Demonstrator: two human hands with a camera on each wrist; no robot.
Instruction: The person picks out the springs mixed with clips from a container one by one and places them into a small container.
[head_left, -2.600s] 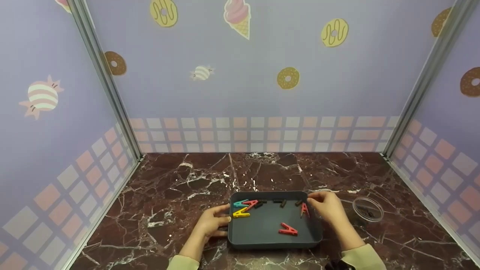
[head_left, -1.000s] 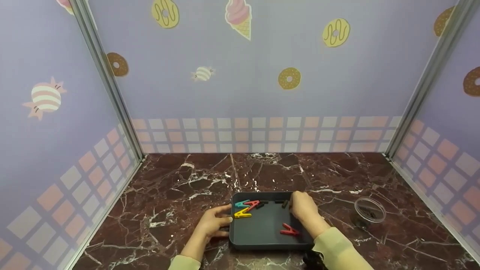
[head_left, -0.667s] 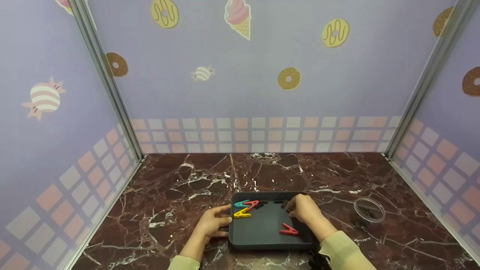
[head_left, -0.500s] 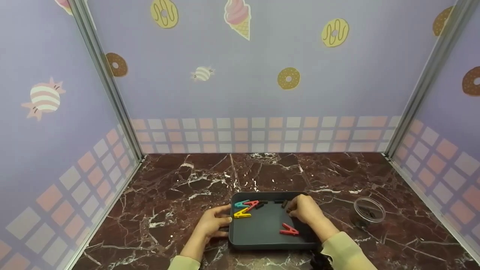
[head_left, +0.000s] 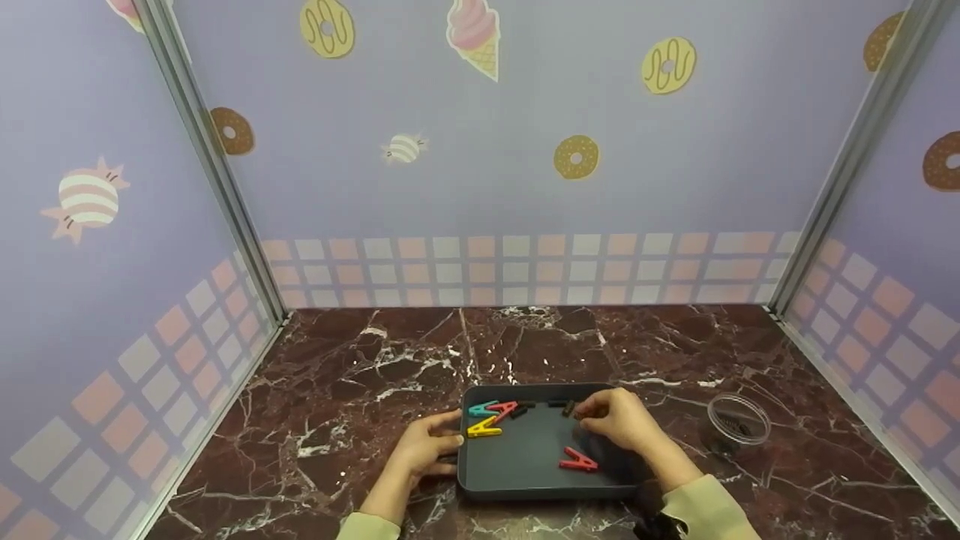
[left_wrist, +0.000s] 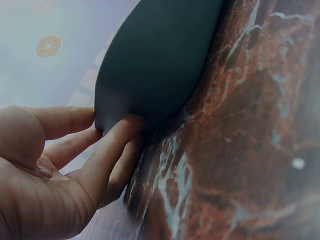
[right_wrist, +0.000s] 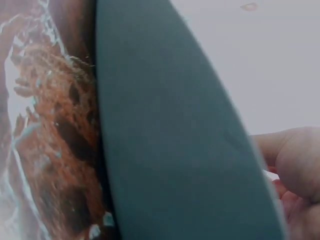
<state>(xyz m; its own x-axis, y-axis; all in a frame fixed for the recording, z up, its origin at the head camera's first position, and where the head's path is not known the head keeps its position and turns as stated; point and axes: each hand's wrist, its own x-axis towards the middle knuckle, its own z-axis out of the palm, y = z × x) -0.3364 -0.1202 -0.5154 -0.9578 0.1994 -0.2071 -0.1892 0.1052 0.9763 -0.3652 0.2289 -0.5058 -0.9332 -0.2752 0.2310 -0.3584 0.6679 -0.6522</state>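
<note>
A dark grey tray point(head_left: 525, 493) lies on the marble table. My left hand point(head_left: 420, 448) rests its extended fingers against the tray's left wall; the left wrist view shows the fingertips on the outside of that wall. Inside, a blue clip point(head_left: 482, 409), a red clip point(head_left: 502, 410) and a yellow clip point(head_left: 484, 427) lie at the left, another red clip point(head_left: 578, 460) at the front right. My right hand point(head_left: 622, 420) reaches over the right rim, thumb and index finger at a small dark brown cylinder point(head_left: 569, 408); I cannot tell whether they grip one. The tray wall hides those fingertips in the right wrist view.
A clear round container point(head_left: 739, 420) with dark coil-like pieces stands right of the tray. Several dark cylinders lie along the tray's back wall. Patterned panels point(head_left: 525, 270) enclose the table at back and sides. A dark fluffy thing point(head_left: 654, 517) sits beside the right sleeve.
My right hand has gone from the tray's right rim into its back right corner, brought a small dark cylinder left, then drawn slightly back right. The left hand stays put.
</note>
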